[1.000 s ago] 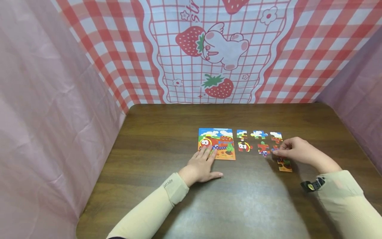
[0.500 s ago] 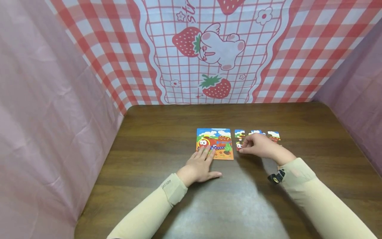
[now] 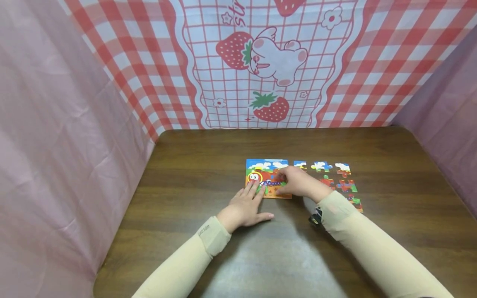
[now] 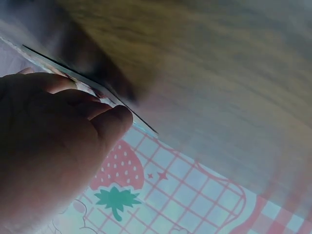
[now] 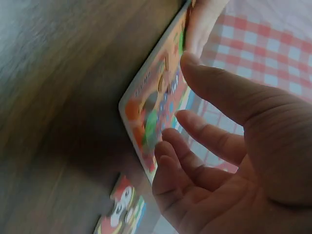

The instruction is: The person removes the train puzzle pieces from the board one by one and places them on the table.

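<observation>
A puzzle board (image 3: 257,165) with a picture of a red train lies on the table. My left hand (image 3: 244,208) rests its fingers on the board's lower left part, thumb held apart. Over the board's right side is my right hand (image 3: 301,182), fingers bent and pointing left. In the right wrist view its thumb and fingers stand apart close to the board, with nothing seen held between them. A puzzle piece with the train's face (image 5: 119,209) lies beside the board in that view; the hand hides it in the head view.
Right of the board, loose puzzle pieces stand in rows, among them a sky piece (image 3: 321,166), a cloud piece (image 3: 343,169), a red-and-green piece (image 3: 347,185) and a corner piece (image 3: 357,203). A checked cloth (image 3: 149,82) hangs behind the wooden table (image 3: 201,157).
My right hand has moved left from the far-right pieces, past the train-face piece, to above the board. The left hand has stayed on the board.
</observation>
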`<state>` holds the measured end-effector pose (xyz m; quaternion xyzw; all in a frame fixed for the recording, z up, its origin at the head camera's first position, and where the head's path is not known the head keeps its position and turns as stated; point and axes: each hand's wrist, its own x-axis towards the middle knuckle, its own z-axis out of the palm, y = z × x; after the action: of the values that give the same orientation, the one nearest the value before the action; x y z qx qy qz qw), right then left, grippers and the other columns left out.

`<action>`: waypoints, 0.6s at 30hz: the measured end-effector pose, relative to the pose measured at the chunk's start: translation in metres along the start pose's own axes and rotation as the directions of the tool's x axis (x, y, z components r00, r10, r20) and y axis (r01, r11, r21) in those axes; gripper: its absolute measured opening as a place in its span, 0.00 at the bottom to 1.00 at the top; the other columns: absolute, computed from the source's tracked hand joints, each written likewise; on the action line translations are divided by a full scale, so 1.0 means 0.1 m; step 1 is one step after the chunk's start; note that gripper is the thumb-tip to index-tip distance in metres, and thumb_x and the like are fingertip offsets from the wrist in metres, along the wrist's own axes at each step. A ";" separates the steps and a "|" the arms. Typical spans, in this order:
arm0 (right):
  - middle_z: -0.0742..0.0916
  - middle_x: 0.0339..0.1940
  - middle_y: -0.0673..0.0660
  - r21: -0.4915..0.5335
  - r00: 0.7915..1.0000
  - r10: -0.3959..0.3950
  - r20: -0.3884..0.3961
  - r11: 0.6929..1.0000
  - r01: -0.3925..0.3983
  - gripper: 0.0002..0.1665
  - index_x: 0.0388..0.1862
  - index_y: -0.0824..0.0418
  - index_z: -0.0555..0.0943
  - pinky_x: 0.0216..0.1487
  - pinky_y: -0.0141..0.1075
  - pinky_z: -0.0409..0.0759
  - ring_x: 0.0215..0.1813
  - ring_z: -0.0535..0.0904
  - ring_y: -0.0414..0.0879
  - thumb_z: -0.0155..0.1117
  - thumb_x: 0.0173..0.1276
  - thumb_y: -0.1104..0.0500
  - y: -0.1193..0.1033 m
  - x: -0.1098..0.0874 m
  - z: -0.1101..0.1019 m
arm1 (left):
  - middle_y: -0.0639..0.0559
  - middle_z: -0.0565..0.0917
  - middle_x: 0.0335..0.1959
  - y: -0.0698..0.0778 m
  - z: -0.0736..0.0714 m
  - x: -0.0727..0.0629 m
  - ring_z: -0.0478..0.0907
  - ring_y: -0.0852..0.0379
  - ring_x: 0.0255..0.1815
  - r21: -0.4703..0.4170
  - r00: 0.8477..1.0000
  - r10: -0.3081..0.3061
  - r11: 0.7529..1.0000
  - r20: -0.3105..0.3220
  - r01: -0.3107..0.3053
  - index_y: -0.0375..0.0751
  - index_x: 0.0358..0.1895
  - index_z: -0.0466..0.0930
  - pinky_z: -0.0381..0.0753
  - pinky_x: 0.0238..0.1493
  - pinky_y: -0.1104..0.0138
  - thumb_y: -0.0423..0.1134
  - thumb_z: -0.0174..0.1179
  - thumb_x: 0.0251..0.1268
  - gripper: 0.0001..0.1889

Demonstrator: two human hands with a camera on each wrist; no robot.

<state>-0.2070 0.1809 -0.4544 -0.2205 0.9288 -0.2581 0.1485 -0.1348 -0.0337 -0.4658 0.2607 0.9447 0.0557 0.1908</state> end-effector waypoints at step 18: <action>0.84 0.35 0.53 -0.030 0.994 0.096 0.048 0.995 -0.095 0.21 0.36 0.62 0.82 0.45 0.46 0.79 0.37 0.78 0.48 0.86 0.51 0.56 -0.16 0.14 0.09 | 0.47 0.37 0.84 -0.06 0.07 0.00 0.34 0.50 0.82 -0.002 0.998 -0.057 0.998 0.028 0.057 0.40 0.83 0.38 0.45 0.77 0.56 0.76 0.45 0.68 0.55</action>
<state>-0.2104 0.1576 -0.4552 -0.1842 0.9379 -0.2323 0.1802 -0.1352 -0.0388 -0.4735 0.2342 0.9490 0.0480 0.2058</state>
